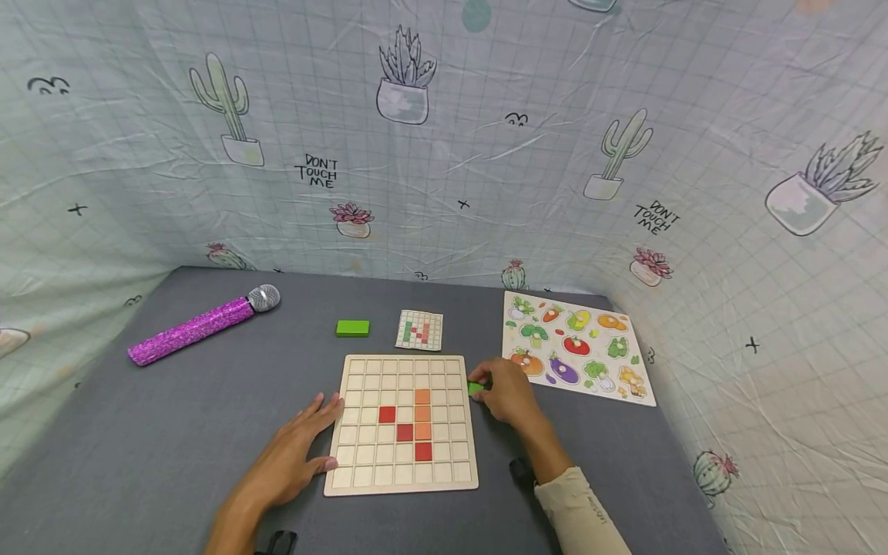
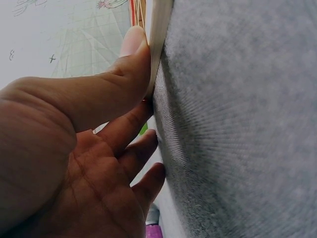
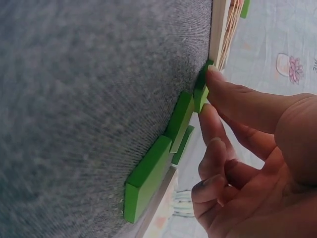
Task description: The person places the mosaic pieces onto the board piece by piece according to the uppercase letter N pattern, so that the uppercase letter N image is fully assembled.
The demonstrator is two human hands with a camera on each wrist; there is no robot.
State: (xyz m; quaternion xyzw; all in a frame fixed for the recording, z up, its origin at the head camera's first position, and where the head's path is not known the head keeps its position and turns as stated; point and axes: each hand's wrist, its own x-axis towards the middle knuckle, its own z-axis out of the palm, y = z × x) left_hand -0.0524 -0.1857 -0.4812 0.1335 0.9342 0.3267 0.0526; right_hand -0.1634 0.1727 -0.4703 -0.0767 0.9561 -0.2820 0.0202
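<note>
Pinching a green block (image 1: 475, 388) just right of the board (image 1: 385, 455), the right hand (image 1: 506, 391) was the nearer one. The left hand (image 1: 284, 462) touched the board's left edge with its fingers spread. I couldn't tell which way the block's long side ran.

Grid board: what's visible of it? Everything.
The grid board looks like pale wood, square, with rounded corners and seven rows of seven cells. Three orange squares run down one column; three red squares step diagonally down to the cell below them. Other cells look bare. It lies flat on the gray tabletop. The left hand touches its left edge; the right hand pinches a green block by its right edge, contact unclear.
</note>
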